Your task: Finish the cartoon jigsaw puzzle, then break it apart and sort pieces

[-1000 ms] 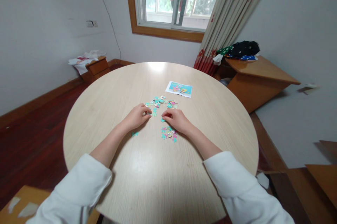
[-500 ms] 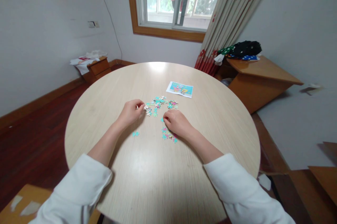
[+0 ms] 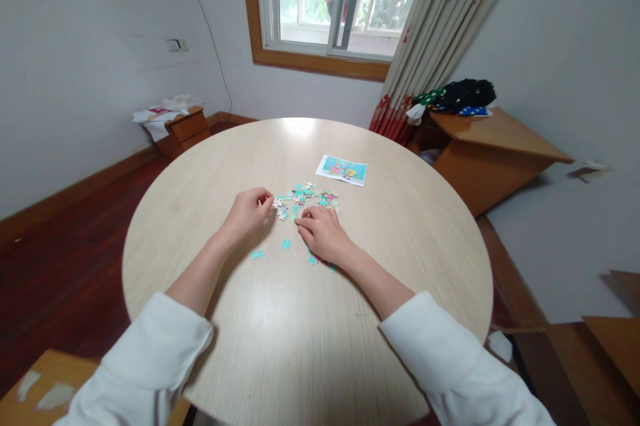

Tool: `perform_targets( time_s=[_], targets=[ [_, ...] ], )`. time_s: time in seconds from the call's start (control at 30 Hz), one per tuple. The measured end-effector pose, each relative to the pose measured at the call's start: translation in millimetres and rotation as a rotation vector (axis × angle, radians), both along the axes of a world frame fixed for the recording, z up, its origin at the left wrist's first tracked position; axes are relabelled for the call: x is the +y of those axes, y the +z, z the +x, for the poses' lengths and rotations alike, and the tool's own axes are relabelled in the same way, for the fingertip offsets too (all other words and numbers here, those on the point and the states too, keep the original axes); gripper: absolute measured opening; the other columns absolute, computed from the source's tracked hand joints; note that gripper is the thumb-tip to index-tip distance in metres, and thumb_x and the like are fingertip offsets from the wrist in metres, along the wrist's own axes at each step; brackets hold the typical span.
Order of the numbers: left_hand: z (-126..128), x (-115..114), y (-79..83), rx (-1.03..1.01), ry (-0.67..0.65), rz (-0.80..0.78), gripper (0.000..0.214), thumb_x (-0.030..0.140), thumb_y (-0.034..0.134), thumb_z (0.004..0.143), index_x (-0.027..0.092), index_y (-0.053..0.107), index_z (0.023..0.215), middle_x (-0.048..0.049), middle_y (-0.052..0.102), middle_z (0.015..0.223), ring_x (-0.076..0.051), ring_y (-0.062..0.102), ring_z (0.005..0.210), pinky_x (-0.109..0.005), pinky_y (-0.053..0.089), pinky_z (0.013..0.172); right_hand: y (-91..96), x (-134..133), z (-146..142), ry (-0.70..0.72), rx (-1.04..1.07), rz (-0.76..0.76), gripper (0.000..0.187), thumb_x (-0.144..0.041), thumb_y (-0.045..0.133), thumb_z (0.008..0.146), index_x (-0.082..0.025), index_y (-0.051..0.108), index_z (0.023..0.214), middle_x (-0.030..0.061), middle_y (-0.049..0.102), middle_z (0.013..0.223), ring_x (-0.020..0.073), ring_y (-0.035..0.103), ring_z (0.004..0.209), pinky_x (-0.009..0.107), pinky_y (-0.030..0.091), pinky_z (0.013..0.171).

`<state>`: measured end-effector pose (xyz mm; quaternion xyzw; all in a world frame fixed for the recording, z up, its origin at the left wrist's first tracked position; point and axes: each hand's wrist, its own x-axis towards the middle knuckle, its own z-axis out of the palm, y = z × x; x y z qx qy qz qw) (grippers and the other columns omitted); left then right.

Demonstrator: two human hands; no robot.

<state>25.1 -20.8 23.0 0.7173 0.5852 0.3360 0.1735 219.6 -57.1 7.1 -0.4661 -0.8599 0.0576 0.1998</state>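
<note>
My left hand [image 3: 253,208] is at the left edge of a loose heap of jigsaw puzzle pieces [image 3: 309,191], its thumb and forefinger pinched on a pale piece. My right hand [image 3: 323,233] reaches over the near side of the heap, fingers curled, with the fingertips closed on a small greenish piece [image 3: 293,219]. A single turquoise piece [image 3: 287,245] lies below, between the hands. Two turquoise pieces [image 3: 258,255] sit side by side farther left. Another small cluster [image 3: 313,259] is partly hidden beneath my right hand and wrist.
A printed cartoon picture [image 3: 343,170] lies on the round wooden table [image 3: 280,346], beyond the heap. Clothes [image 3: 463,94] are piled on a wooden cabinet [image 3: 505,133] at the right. A small drawer unit [image 3: 189,129] stands at the far left.
My right hand has moved left from the near cluster to the heap. A turquoise piece now lies alone between the hands, left of where my right fingers were. My left hand has barely moved.
</note>
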Motion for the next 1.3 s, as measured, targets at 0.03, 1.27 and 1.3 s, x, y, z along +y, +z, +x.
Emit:
perform_targets(
  time_s=[0.03, 1.27, 1.3],
  targets=[
    [-1, 1, -0.7, -0.002, 0.001, -0.002, 0.027, 0.032, 0.047, 0.076, 0.013, 0.067, 0.073, -0.0037, 0.063, 0.067, -0.014, 0.051, 0.061, -0.026, 0.039, 0.063, 0.4, 0, 0, 0.006, -0.005, 0.003, 0.019, -0.023, 0.051, 0.088, -0.020, 0.070, 0.089, 0.0083, 0.062, 0.102, 0.0223, 0.049, 0.098, 0.038, 0.030, 0.084],
    [-8, -172, -31.8, 0.658, -0.167, -0.007, 0.060, 0.047, 0.026, 0.092, 0.009, 0.040, 0.137, -0.0161, 0.038, 0.143, -0.026, 0.035, 0.133, -0.047, 0.027, 0.109, 4.1, -9, -3, 0.113, -0.036, -0.029, 0.020, -0.016, 0.049, 0.087, -0.015, 0.068, 0.091, 0.0111, 0.065, 0.101, 0.0218, 0.052, 0.098, 0.038, 0.029, 0.085],
    [-9, -175, -30.4, 0.648, -0.175, 0.000, 0.059, 0.047, 0.027, 0.093, 0.010, 0.040, 0.137, -0.0153, 0.039, 0.143, -0.026, 0.036, 0.132, -0.046, 0.028, 0.108, 4.4, -10, -3, 0.129, -0.035, -0.035, 0.019, -0.016, 0.049, 0.087, -0.015, 0.067, 0.092, 0.0109, 0.065, 0.102, 0.0217, 0.052, 0.099, 0.038, 0.029, 0.086]
  ],
)
